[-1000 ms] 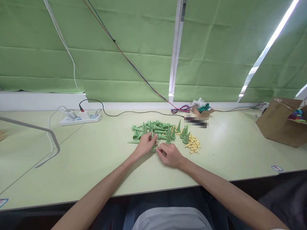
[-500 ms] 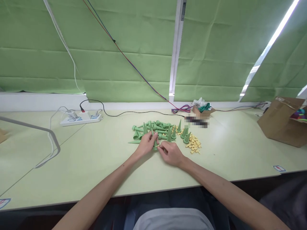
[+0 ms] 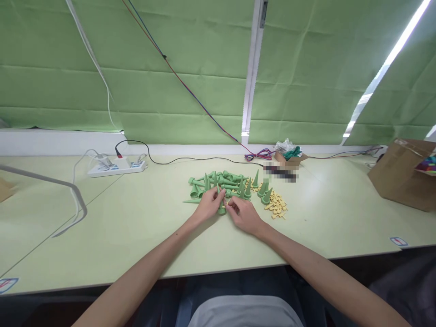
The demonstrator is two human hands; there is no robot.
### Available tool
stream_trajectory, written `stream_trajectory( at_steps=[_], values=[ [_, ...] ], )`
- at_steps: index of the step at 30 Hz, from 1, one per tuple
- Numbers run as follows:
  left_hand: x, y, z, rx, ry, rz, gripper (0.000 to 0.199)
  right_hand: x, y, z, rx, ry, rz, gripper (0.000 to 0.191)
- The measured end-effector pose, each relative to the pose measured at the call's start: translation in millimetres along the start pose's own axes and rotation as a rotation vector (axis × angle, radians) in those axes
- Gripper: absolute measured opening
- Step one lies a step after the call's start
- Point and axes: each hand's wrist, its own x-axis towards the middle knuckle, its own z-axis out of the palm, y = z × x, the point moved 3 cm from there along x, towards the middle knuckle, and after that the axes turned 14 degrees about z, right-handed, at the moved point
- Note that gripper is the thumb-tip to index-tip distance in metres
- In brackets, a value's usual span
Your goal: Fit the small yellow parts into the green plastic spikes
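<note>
My left hand is wrapped round a green cone-shaped spike, its wide base toward me. Pinched in the fingers of my right hand is a small yellow piece, close against the side of that spike. Behind my hands lies a pile of green spikes, some lying flat and some upright on their bases. A heap of small yellow pieces spreads to the right of my right hand, with several green spikes standing beside it.
A white power strip sits at the back left with a black cable. At the back are a small box with green material and a pixelated dark object. A brown cardboard box stands right; a grey bar crosses the left.
The view has shifted slightly. My right fingers and the yellow piece are a little off the green spike's lower part, where they were closer before. My left hand keeps its grip.
</note>
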Motion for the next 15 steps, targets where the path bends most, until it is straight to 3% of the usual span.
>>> stream_trajectory(
  at_steps=[7, 15],
  values=[
    [0.3, -3.6, 1.5, -0.031, 0.011, -0.019, 0.044, 2.1, 2.4, 0.1, 0.090, -0.026, 0.035, 0.014],
    [-0.5, -3.9, 3.5, -0.078, 0.024, -0.026, 0.046, 3.2, 4.3, -1.2, 0.121, 0.037, 0.046, 0.015]
  ],
)
